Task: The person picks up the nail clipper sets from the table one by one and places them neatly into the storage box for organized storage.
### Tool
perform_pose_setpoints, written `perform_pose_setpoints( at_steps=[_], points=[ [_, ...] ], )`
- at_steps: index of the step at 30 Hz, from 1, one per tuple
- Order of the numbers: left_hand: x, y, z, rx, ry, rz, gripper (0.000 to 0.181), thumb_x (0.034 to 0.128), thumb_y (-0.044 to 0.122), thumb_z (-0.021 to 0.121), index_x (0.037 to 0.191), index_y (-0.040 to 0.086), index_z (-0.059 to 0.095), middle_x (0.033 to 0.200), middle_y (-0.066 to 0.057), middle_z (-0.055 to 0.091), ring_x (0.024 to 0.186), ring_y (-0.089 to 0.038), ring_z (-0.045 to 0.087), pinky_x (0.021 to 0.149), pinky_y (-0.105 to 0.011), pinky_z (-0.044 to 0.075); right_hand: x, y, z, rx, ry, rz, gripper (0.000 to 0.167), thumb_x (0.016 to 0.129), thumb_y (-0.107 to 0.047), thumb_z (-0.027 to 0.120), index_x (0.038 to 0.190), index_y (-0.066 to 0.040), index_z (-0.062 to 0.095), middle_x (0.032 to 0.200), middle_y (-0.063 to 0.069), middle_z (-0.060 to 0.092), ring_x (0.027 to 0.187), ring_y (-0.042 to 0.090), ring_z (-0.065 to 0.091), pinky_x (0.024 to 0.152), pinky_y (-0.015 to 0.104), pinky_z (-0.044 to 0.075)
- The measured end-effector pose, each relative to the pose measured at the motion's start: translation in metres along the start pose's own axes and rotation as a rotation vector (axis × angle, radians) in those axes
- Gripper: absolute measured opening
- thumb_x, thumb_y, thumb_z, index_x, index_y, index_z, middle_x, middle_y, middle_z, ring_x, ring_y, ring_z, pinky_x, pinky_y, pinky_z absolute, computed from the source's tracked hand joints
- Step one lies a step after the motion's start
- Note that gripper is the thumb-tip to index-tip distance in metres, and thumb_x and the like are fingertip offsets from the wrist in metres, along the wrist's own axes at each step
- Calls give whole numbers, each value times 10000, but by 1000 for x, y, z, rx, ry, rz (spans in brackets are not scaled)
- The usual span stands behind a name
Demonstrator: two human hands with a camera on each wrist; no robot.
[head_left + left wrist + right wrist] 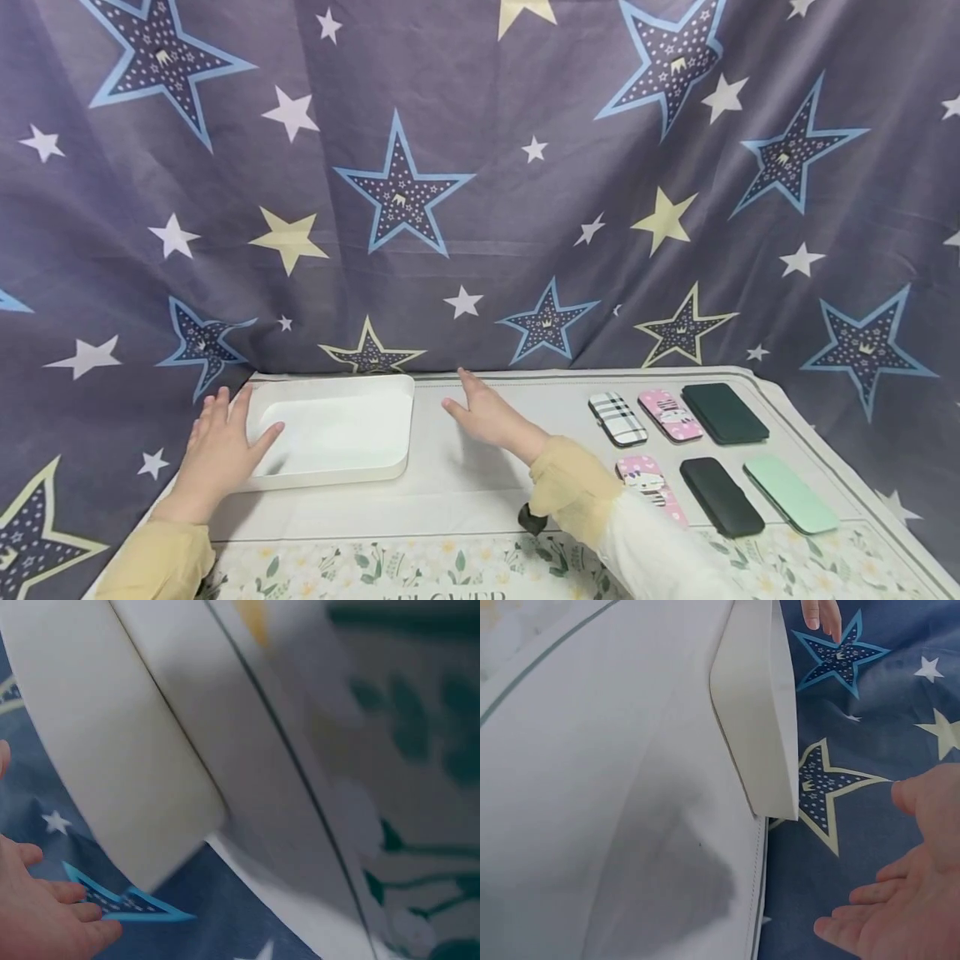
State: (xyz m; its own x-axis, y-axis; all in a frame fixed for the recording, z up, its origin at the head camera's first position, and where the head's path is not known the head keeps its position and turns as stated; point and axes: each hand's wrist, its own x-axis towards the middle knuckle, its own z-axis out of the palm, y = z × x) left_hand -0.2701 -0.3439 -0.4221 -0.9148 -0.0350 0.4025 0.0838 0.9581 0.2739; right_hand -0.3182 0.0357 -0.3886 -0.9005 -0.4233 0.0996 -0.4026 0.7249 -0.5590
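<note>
A white rectangular tray (330, 477) lies at the table's left; its side wall also shows in the left wrist view (150, 750) and the right wrist view (757, 712). My left hand (221, 454) is over the tray's left edge, fingers spread and holding nothing; whether it touches the rim I cannot tell. Right of the tray, my right hand (491, 417) hovers above the table with fingers extended and nothing held. In the wrist views, the left hand (52, 915) and right hand (907, 892) both have relaxed, empty fingers.
On the table's right lie a plaid case (618, 419), two pink cases (670, 416), a dark green case (724, 413), a black case (722, 497) and a mint case (791, 494). A small black object (532, 519) sits by the right sleeve. A star-patterned curtain (480, 208) hangs behind.
</note>
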Motion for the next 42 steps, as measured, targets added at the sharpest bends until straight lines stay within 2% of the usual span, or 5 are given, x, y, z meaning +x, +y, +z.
perform_pose_setpoints(
  at_steps=[18,22,27,33,42],
  points=[
    [22,-27,1,-105,-222,-154,732,987,220,350,1370,-219,-94,1312,-534,134,1192,-666,202,1017,-715,223,27,-27,48,46,-24,64,661,990,-359,396,1435,102,234,1516,221,258,1406,304,267,1171,390,255],
    [25,-26,1,-47,-285,-157,590,933,80,331,1337,-275,89,1278,-510,250,1183,-631,283,1022,-676,283,28,-30,58,72,-30,77,644,990,-328,404,1439,97,227,1472,240,336,1361,284,367,1141,381,323],
    [22,-27,0,-29,-332,-159,573,797,-45,369,1321,-246,253,1292,-441,333,1189,-598,327,1018,-662,304,26,-29,68,101,-46,92,613,988,-280,412,1449,77,221,1228,239,588,967,249,636,881,320,539],
    [21,-31,0,-21,-323,-167,611,754,-62,436,1327,-217,289,1280,-429,363,1156,-602,372,986,-671,340,23,-26,71,133,-21,104,578,978,-249,438,1440,58,275,1334,236,517,875,252,663,675,290,571],
    [20,-35,-1,-32,-292,-147,585,743,-44,449,1306,-181,366,1257,-426,396,1068,-596,450,898,-654,423,24,-22,78,106,-15,65,587,978,-316,454,1420,50,332,1280,169,587,1153,236,593,976,340,510]
  ],
)
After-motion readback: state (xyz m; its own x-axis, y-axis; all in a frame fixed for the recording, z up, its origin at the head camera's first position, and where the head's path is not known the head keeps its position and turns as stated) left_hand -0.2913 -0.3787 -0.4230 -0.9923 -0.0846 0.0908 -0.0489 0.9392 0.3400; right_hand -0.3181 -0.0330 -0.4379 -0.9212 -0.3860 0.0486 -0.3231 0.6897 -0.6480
